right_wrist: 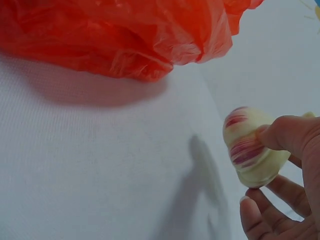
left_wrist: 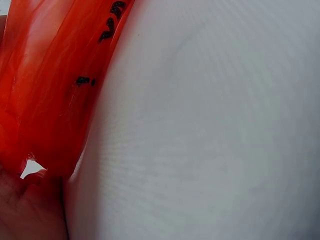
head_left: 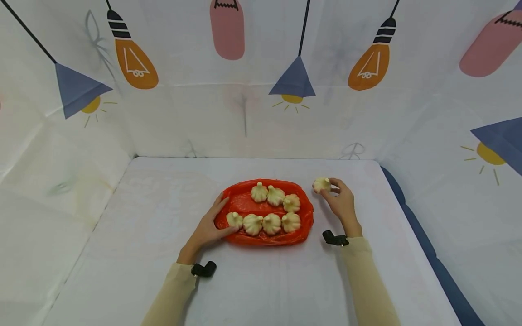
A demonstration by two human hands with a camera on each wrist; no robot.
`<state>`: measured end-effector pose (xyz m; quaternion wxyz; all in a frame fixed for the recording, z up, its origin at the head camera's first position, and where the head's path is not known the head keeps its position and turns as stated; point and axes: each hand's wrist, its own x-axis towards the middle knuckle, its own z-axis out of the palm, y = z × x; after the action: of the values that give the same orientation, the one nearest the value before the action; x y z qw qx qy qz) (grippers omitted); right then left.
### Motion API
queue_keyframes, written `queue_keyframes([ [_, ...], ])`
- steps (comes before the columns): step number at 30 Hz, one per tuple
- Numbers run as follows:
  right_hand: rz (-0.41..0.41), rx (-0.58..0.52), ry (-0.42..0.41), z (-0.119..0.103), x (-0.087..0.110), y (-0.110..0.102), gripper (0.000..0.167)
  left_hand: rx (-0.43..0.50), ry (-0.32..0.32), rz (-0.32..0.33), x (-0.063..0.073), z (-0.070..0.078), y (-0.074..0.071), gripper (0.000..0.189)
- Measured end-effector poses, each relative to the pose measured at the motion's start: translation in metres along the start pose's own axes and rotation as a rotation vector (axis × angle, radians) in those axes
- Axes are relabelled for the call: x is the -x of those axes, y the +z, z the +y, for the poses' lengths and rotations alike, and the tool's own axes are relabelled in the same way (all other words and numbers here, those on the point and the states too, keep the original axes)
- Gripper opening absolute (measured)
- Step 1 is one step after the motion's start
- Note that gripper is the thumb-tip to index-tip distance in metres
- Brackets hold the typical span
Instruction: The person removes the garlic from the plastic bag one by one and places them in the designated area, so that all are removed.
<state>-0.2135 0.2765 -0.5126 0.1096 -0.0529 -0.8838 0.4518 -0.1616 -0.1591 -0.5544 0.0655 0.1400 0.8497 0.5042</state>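
A red plastic-covered tray lies on the table with several garlic bulbs in it. Three bulbs stand along its back and right; a row of bulbs lines the front. My left hand grips the tray's left end, thumb over the front edge beside the leftmost bulb. The left wrist view shows the red plastic with black marks and part of that hand. To the right of the tray, my right hand pinches a garlic bulb with purple streaks between thumb and fingers, raised above the table.
The white table ends at a back wall of printed cloth with lamps and bulbs drawn on it. Dark blue material runs along the table's right edge. Each wrist carries a black camera.
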Motion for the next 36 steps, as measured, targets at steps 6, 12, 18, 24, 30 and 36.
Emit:
queue_keyframes([
  [6, -0.004, 0.011, 0.017, 0.006, 0.0, 0.002, 0.049, 0.003, -0.007, 0.001, -0.001, 0.0, 0.0, 0.099],
  [12, -0.012, -0.006, 0.047, 0.01, 0.0, 0.004, 0.049, 0.006, -0.003, 0.002, -0.001, 0.0, 0.0, 0.099],
  [18, -0.027, 0.004, 0.079, 0.011, 0.002, 0.009, 0.049, 0.004, -0.004, 0.001, -0.001, 0.0, 0.0, 0.099],
  [24, -0.031, 0.023, 0.077, 0.014, 0.004, 0.015, 0.049, 0.001, -0.011, 0.0, -0.001, 0.0, 0.0, 0.1],
  [30, -0.017, 0.023, 0.057, 0.013, 0.005, 0.016, 0.049, -0.001, -0.009, 0.0, 0.0, 0.0, 0.0, 0.1],
  [36, -0.05, 0.027, 0.078, 0.012, 0.004, 0.014, 0.051, 0.003, -0.001, 0.0, 0.0, 0.0, 0.0, 0.1],
])
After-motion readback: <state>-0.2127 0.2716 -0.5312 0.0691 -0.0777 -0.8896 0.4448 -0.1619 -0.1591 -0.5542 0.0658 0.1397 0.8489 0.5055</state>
